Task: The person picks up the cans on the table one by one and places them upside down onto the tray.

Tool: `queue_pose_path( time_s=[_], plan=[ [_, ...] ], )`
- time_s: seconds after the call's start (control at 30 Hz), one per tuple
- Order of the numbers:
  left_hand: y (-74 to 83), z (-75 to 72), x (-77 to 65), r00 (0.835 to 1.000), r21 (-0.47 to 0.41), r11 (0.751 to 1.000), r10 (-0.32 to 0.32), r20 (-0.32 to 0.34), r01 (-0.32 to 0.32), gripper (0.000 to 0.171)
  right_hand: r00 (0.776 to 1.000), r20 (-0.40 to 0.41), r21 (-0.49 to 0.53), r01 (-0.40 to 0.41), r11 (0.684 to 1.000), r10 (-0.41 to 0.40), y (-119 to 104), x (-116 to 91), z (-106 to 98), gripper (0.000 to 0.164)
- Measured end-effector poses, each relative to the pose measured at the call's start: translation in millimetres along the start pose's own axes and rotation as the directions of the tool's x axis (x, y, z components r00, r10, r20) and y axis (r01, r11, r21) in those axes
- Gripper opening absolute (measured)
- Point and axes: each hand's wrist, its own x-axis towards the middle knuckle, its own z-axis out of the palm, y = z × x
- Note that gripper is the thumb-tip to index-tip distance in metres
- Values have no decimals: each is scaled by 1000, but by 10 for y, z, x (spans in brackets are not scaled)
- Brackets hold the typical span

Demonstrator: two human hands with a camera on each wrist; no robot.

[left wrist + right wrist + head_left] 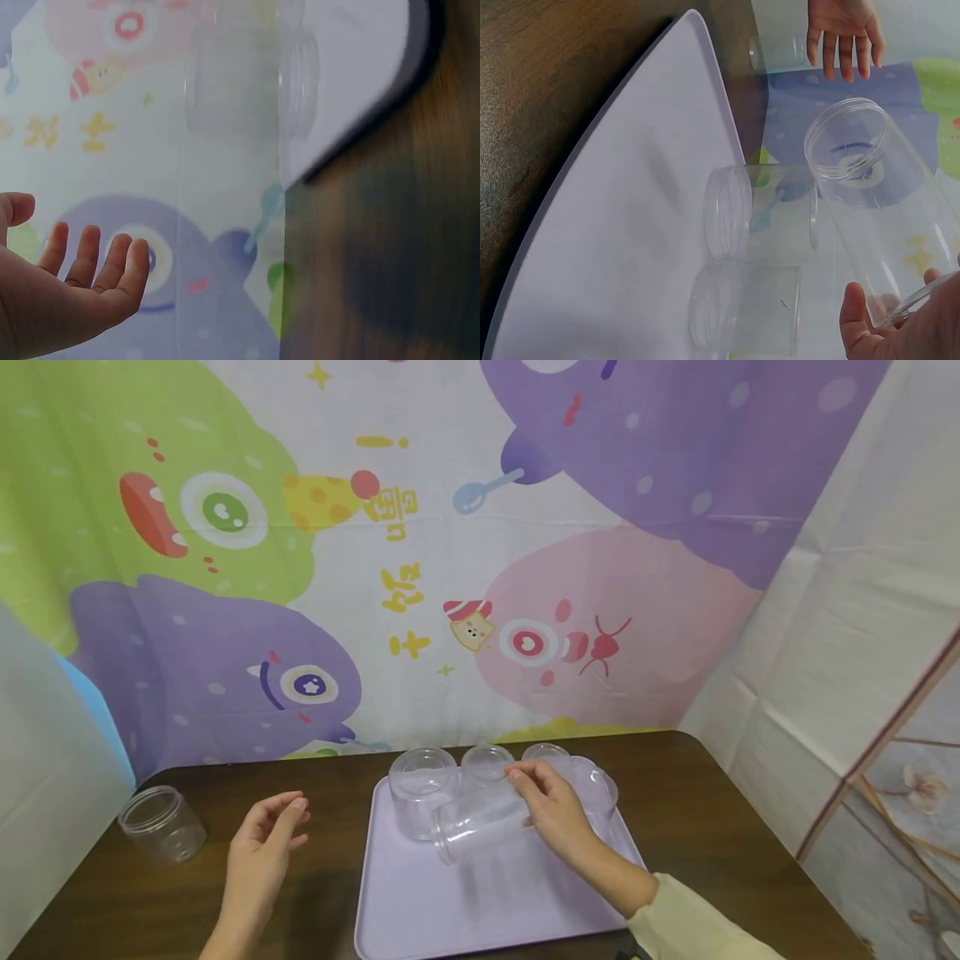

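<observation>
My right hand [555, 814] grips a tall clear plastic jar [483, 827] by its base end, tilted over the lilac tray [427, 906]. In the right wrist view the jar's threaded open mouth [847, 139] points toward my left hand [845, 34]. That left hand [258, 852] hovers left of the tray with relaxed fingers and nothing in it; in the left wrist view its palm is turned up. Behind the held jar, several clear jars stand along the tray's far side, among them a wide one [412, 810] at the left.
Another clear jar [162, 827] stands on the dark wooden table [315, 906] at the far left. A cartoon-printed cloth [420, 693] hangs right behind the table, and a pale cloth wall [802, 693] rises on the right.
</observation>
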Motion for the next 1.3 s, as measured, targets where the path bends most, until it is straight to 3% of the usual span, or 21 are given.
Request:
queue_pose_path(
  time_s=[0.07,0.1,0.13,0.2,0.23,0.3,0.4,0.63,0.77,0.93,1.07,1.23,1.3],
  plan=[
    [-328,-142,197,999,23,999,41,-25,-40,42,1000,-2,-13,3,1000,-3,-6,3,0,22],
    [-331,-191,221,998,52,998,45,-40,-43,42,1000,-2,-19,6,1000,-6,-9,6,0,22],
    [-246,-232,210,999,85,996,22,-49,-18,43,1000,-1,-24,9,1000,-10,-12,6,-1,22],
    [82,-285,104,998,138,990,-14,-64,23,38,1000,0,-35,13,999,-13,-12,11,-7,22],
    [114,-316,100,997,153,988,-2,-78,14,37,1000,-1,-39,13,999,-13,-10,14,-12,22],
    [461,-334,-43,995,209,977,-24,-97,44,34,1000,0,-49,14,999,-14,-4,18,-21,22],
    [564,-404,-69,992,246,967,-34,-123,64,33,1000,-6,-64,18,998,-18,3,19,-36,21],
    [518,-611,0,985,363,929,-10,-175,74,37,999,-12,-114,43,993,-44,7,23,-64,19],
    [487,-729,52,984,422,904,6,-177,71,42,995,-9,-172,98,980,-101,17,14,-71,19],
    [440,-865,126,986,485,875,72,-152,10,44,987,10,-229,156,961,-158,43,8,-86,18],
    [382,-944,197,975,523,851,155,-158,-51,37,986,25,-265,165,950,-164,53,15,-96,18],
    [320,-1018,260,968,574,816,194,-160,-69,36,979,41,-306,201,931,-198,75,24,-109,19],
    [304,-1042,279,969,577,813,197,-151,-76,37,973,44,-319,227,920,-225,89,23,-111,18]
  ],
)
